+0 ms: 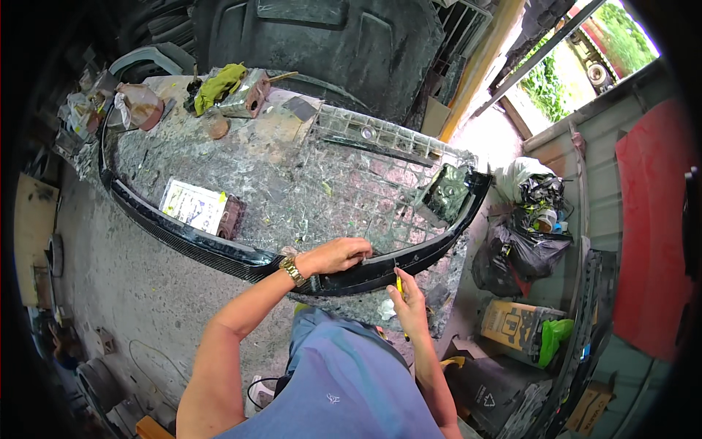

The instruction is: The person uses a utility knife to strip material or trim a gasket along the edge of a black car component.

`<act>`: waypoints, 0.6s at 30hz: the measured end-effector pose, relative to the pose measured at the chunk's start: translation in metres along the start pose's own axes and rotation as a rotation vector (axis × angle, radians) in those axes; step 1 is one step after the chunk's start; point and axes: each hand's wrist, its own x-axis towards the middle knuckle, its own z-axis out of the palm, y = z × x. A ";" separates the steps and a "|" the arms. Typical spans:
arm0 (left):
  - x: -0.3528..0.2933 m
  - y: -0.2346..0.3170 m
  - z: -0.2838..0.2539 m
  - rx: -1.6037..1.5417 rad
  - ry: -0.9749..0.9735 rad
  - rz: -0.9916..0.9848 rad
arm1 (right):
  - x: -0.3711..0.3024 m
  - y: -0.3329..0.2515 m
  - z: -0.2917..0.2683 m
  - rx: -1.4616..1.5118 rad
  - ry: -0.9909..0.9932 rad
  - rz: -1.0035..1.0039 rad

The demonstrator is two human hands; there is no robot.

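Observation:
A long, curved black car bumper lip [351, 281] with carbon-weave sections runs along the near edge of the workbench. My left hand [338, 255], with a gold watch on its wrist, rests at the lip's upper edge right of the middle. Its fingers are pinched together, and what they hold is too small to make out. Just to the right, my right hand [412, 307] grips a slim yellow utility knife [399, 284]. The knife's tip points up at the lip's near face. A crumpled white scrap [387, 309] lies left of my right hand.
On the stained workbench [270, 168] sit a white printed sheet [191, 207] beside a block, a yellow-green cloth [221, 86], and a pinkish container [142, 106]. Black rubbish bags [515, 252] and a cardboard box [510, 322] stand at right. A black bonnet [322, 51] leans behind.

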 end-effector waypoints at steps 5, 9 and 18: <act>-0.002 -0.005 0.000 0.094 -0.052 0.094 | -0.003 -0.004 -0.002 0.022 -0.006 0.048; 0.003 -0.006 0.001 0.112 -0.047 0.110 | -0.007 0.005 -0.002 -0.085 -0.020 -0.036; 0.023 -0.014 -0.011 0.125 -0.192 0.000 | -0.013 -0.015 0.011 -0.654 -0.201 -0.176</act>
